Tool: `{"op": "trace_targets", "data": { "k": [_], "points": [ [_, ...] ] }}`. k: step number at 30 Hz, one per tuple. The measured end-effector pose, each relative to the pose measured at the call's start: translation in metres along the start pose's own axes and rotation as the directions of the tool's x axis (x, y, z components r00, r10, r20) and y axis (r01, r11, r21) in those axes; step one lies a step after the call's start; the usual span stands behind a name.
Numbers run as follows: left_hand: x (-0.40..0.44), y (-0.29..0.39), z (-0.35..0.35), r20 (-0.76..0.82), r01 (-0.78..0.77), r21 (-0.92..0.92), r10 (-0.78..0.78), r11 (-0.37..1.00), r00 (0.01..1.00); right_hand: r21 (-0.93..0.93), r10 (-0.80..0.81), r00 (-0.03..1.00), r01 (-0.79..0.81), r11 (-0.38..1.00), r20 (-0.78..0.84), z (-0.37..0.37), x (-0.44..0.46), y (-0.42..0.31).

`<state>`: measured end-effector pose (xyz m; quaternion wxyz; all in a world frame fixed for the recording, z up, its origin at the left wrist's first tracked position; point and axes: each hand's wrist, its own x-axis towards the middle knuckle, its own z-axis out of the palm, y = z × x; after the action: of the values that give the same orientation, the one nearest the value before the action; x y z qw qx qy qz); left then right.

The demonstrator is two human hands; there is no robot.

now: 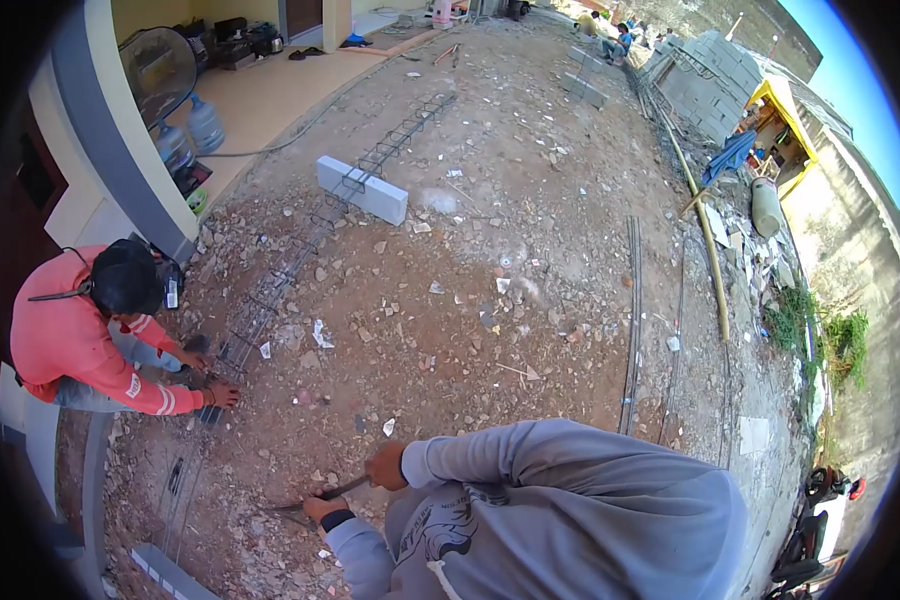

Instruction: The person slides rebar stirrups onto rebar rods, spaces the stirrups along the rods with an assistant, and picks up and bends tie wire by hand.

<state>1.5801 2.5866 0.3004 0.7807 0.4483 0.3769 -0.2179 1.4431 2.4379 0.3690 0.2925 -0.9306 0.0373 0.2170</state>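
Observation:
A dark, long metal tool [345,488] spans the gap between my two hands, low over the dirt. My right hand [384,466] is closed around its upper end. Lower and farther left, my left hand [324,508] grips it near the other end, where a thin dark part sticks out toward the ground. What exactly the tool is cannot be made out. Left of my hands, thin steel rods [175,490] lie on the ground. A long rebar cage [260,305] stretches up the view from the co-worker's hands [220,393].
A co-worker in a red top [70,335] crouches at the left. A pale block [362,190] lies under the cage; another block [170,575] is at the lower left. Long bars [632,320] and a bamboo pole [705,255] lie right. Rubble covers the ground [450,370].

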Motion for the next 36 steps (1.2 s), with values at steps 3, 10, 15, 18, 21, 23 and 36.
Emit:
{"op": "trace_targets", "data": {
  "k": [3,10,15,18,21,23,36],
  "points": [
    [0.053,0.005,0.021,-0.002,-0.068,0.061,0.068,0.996,0.998,0.084,0.062,0.998,-0.059,0.995,-0.030,-0.027,0.002,0.007],
    [0.071,0.002,0.034,0.087,-0.243,0.349,0.227,0.905,0.970,-0.058,0.051,0.990,-0.059,0.997,-0.130,-0.059,-0.029,0.025],
    [0.049,-0.001,0.068,-0.139,-0.139,0.048,0.144,0.989,0.980,-0.101,-0.018,0.982,-0.002,0.995,-0.190,-0.062,-0.021,0.048],
    [0.056,-0.010,0.078,-0.162,-0.135,-0.003,0.133,0.991,0.978,-0.048,0.055,0.996,-0.058,0.997,-0.065,-0.071,-0.007,0.066],
    [0.114,-0.029,0.053,-0.187,-0.229,0.095,0.244,0.969,0.952,-0.068,0.044,0.999,-0.043,0.997,0.008,-0.088,-0.003,0.091],
    [0.032,-0.019,0.100,-0.253,-0.148,-0.011,0.141,0.989,0.957,-0.090,0.002,0.999,0.002,0.996,0.047,-0.107,-0.006,0.099],
    [-0.010,-0.090,0.207,-0.376,-0.342,-0.231,0.241,0.911,0.895,-0.171,-0.175,0.967,0.143,0.975,-0.188,-0.214,-0.076,0.302]
  ]
}}
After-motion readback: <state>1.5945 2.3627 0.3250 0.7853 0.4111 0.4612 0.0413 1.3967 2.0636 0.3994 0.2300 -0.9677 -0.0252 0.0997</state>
